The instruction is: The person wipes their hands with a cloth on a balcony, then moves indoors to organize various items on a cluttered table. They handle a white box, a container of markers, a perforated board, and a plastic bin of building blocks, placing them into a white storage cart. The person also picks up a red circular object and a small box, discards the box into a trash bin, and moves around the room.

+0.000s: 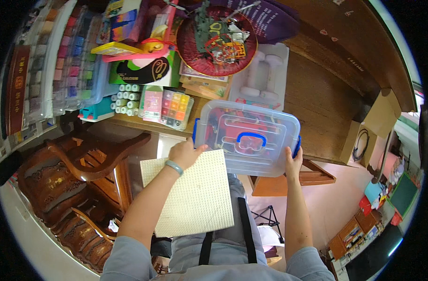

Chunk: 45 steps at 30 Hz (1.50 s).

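A lidded translucent plastic storage box (221, 147) with a blue carry handle (252, 136) is held in front of me. Red and dark items show blurred through its lid. My left hand (186, 154) grips the box's left end, its fingers partly hidden. At the right end, my right hand (293, 161) holds on beside a blue side latch (297, 146). A cream studded building-block baseplate (200, 196) lies under my left hand and forearm, its upper edge by the box's near side. What bears the plate's weight I cannot tell.
On the wooden desk (319, 116) are a red plate (186, 45) of model-kit parts, dumbbells in a plastic case (284, 73), white-capped bottles (128, 102) and a bead case (177, 107). An opened cardboard box (347, 144) stands right. Carved wooden chairs (94, 165) are at left.
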### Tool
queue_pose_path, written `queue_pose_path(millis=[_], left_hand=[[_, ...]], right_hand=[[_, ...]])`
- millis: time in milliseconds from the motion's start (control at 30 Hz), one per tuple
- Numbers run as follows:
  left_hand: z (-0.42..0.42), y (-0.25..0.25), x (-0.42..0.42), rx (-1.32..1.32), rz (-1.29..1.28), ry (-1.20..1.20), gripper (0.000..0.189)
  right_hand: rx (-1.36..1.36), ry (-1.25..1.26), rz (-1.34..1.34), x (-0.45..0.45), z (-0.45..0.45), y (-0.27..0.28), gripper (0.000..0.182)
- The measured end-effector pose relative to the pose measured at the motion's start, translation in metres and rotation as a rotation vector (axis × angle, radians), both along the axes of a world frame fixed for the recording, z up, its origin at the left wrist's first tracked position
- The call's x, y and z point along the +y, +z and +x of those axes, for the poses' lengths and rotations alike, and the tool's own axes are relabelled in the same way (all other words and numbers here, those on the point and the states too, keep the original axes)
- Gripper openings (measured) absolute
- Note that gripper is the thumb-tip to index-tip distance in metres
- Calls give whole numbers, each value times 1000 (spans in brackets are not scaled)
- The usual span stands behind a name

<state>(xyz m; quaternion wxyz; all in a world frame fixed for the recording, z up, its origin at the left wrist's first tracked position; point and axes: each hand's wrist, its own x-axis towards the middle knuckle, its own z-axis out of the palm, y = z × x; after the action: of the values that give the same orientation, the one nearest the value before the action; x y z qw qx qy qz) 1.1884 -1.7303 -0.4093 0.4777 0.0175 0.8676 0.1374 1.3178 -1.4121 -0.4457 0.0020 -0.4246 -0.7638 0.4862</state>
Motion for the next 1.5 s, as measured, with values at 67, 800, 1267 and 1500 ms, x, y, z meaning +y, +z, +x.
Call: queue_pose_path(millis=[67,800,1267,1500], left_hand=[[2,6,9,41,-28,-67,54],[116,152,-238,167,-30,1359,71],[207,163,-326,201,149,1731,71],[254,147,-417,259,373,1569,74]], right_hand=[[-18,28,65,-4,-1,2,42],[119,-349,-803,-8,78,-47,62],[158,168,-400,-60,68,21,47],[20,270,-229,-145,63,116,40]])
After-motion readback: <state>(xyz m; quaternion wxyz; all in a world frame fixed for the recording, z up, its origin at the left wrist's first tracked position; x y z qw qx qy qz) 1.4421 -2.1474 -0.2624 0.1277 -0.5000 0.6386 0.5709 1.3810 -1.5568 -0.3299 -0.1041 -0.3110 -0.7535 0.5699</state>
